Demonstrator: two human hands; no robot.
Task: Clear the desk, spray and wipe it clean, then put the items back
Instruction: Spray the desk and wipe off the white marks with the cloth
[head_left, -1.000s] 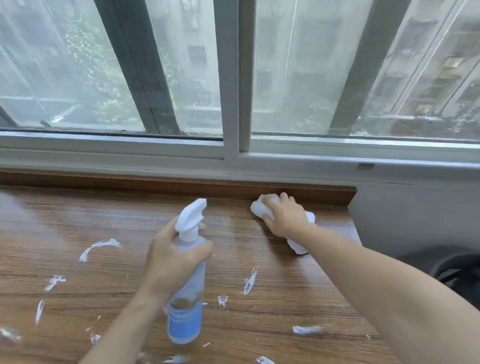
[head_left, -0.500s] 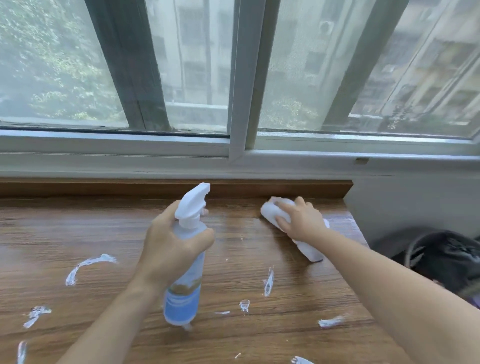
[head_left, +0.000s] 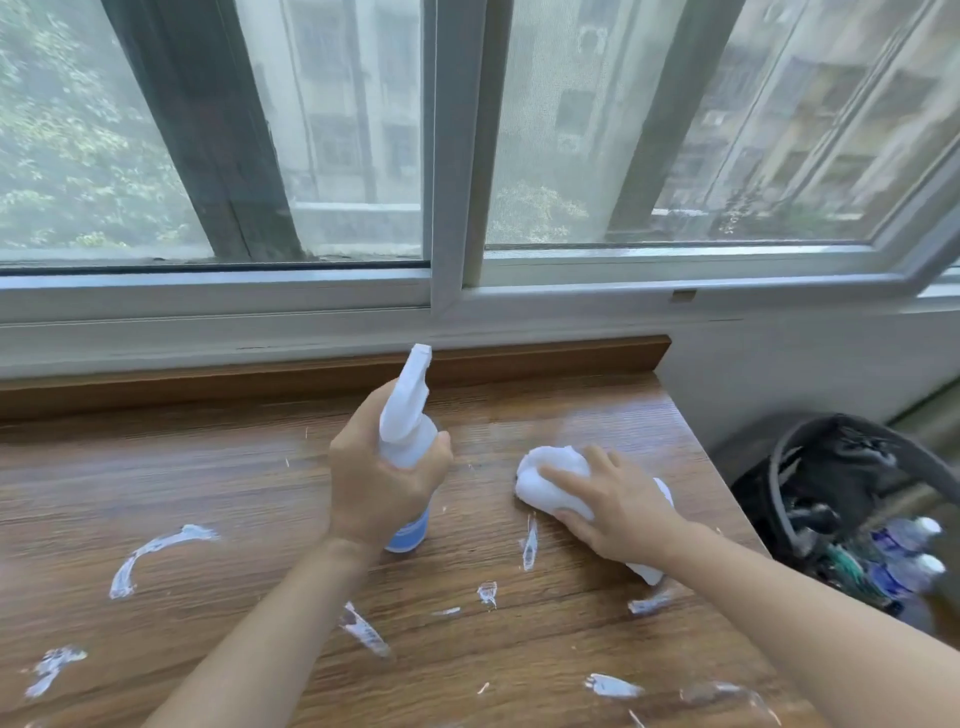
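Note:
My left hand (head_left: 382, 480) grips a spray bottle (head_left: 406, 431) with a white trigger head and a blue label, held upright above the middle of the wooden desk (head_left: 208, 467). My right hand (head_left: 615, 506) presses a crumpled white cloth (head_left: 550, 475) flat onto the desk near its right end, fingers spread over the cloth. White foam streaks (head_left: 156, 551) lie scattered over the wood in front of both hands.
A raised wooden strip (head_left: 519, 356) borders the desk's back edge under the white window frame (head_left: 447, 301). Past the desk's right edge stands a dark bin or basket (head_left: 841, 509) holding several items, among them bottles with white caps.
My right hand has drawn the cloth from the back strip toward me along the desk's right part. The left hand with the bottle has risen slightly. The view has shifted right, showing the bin.

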